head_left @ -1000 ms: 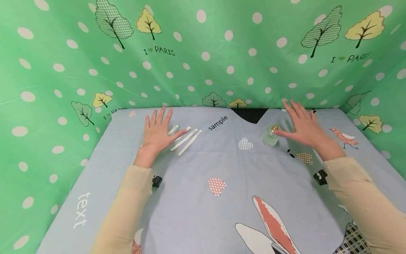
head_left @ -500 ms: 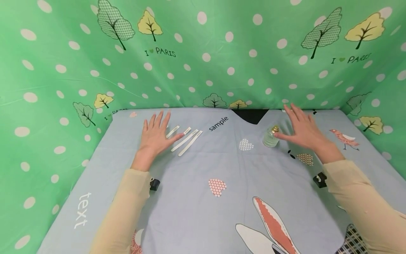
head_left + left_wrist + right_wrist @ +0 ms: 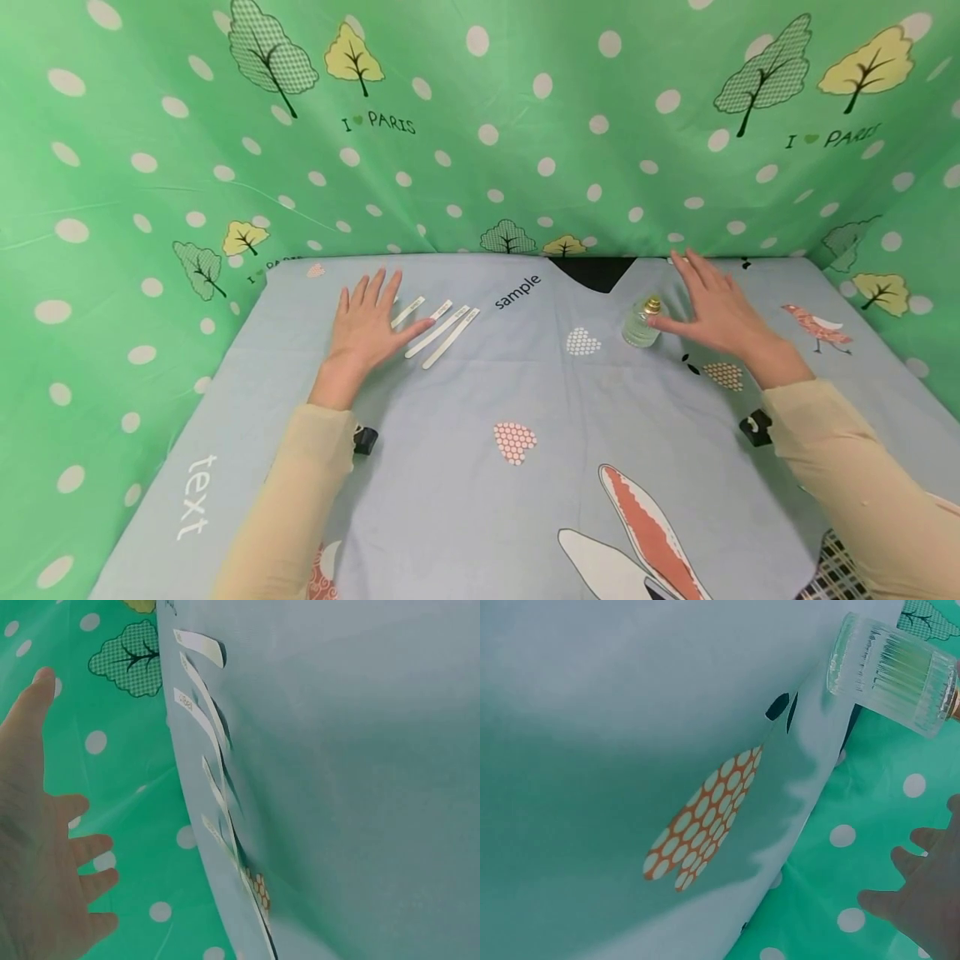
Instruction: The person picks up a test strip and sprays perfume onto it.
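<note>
Slim white paper strips with small print at one end (image 3: pixel 452 338) lie on the bluish-grey cloth, slanted side by side. Over their left side hovers my left hand (image 3: pixel 363 332), palm down, fingers spread. It covers part of the leftmost strips; in the left wrist view several strips (image 3: pixel 199 714) show, with the hand apart from them. A clear glass perfume bottle (image 3: pixel 639 330) with a gold neck stands upright at the right. My right hand (image 3: pixel 716 315) is spread beside it, and the thumb overlaps the bottle in the head view. Whether it touches the glass I cannot tell.
A printed bluish-grey cloth (image 3: pixel 465 508) covers the table. Green dotted fabric (image 3: pixel 450 108) hangs behind and along both sides. Small black devices sit under both wrists, one at the left (image 3: pixel 365 440) and one at the right (image 3: pixel 756 427).
My left hand has drifted slightly down and to the left, uncovering a little more of the strips. The right hand has shifted only slightly. Strips and bottle stay in place.
</note>
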`<act>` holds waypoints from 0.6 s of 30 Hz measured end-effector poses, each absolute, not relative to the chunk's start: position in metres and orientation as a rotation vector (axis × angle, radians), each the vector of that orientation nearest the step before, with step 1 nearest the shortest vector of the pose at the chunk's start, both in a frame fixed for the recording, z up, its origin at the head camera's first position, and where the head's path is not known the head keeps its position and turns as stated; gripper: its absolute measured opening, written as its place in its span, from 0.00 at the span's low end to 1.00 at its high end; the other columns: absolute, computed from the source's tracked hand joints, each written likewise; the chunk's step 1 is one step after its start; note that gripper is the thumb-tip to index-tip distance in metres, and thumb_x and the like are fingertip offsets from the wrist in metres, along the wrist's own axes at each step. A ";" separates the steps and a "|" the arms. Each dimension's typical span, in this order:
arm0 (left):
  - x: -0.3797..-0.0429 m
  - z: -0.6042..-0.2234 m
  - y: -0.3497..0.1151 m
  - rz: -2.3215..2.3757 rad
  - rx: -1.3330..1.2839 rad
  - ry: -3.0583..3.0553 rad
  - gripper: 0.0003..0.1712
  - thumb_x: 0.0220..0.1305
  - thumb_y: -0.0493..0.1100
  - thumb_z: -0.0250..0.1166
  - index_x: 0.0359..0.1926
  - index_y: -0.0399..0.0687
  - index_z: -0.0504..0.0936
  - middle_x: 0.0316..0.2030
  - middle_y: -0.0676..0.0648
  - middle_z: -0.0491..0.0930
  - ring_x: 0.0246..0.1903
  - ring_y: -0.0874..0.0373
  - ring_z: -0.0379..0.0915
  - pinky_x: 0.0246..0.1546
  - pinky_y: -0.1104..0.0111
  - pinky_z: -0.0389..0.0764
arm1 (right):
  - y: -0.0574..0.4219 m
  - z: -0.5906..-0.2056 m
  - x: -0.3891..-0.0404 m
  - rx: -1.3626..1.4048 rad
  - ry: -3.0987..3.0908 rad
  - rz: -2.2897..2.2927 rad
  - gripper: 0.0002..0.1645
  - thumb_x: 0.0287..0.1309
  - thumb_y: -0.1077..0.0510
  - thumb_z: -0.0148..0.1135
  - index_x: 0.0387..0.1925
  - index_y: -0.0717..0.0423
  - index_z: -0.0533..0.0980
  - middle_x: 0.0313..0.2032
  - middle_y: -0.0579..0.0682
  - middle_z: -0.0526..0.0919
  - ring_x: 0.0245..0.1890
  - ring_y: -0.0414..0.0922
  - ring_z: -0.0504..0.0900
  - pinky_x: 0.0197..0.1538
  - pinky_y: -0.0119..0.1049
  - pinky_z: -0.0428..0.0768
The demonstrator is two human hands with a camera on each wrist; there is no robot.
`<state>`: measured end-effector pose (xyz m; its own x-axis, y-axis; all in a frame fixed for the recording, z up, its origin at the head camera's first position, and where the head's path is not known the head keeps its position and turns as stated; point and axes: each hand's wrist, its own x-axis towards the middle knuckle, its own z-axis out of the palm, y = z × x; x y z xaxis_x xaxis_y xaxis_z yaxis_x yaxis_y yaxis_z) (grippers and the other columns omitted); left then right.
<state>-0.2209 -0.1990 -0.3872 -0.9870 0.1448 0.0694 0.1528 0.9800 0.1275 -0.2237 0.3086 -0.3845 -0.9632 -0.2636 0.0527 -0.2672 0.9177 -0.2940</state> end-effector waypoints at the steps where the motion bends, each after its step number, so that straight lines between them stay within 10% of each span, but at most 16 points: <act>1: -0.221 -0.387 -0.199 -0.202 -0.232 -3.067 0.59 0.60 0.81 0.48 0.80 0.54 0.43 0.79 0.40 0.45 0.78 0.37 0.40 0.77 0.41 0.38 | 0.309 -0.385 -0.224 0.425 -3.063 0.472 0.68 0.55 0.30 0.64 0.80 0.49 0.34 0.79 0.64 0.37 0.78 0.65 0.43 0.70 0.74 0.46; 18: -0.215 -0.390 -0.198 -0.221 -0.240 -3.087 0.59 0.60 0.81 0.47 0.80 0.52 0.45 0.79 0.40 0.45 0.78 0.37 0.41 0.77 0.42 0.40 | 0.306 -0.390 -0.221 0.480 -3.037 0.561 0.64 0.57 0.32 0.64 0.80 0.53 0.40 0.78 0.64 0.46 0.76 0.67 0.48 0.71 0.70 0.53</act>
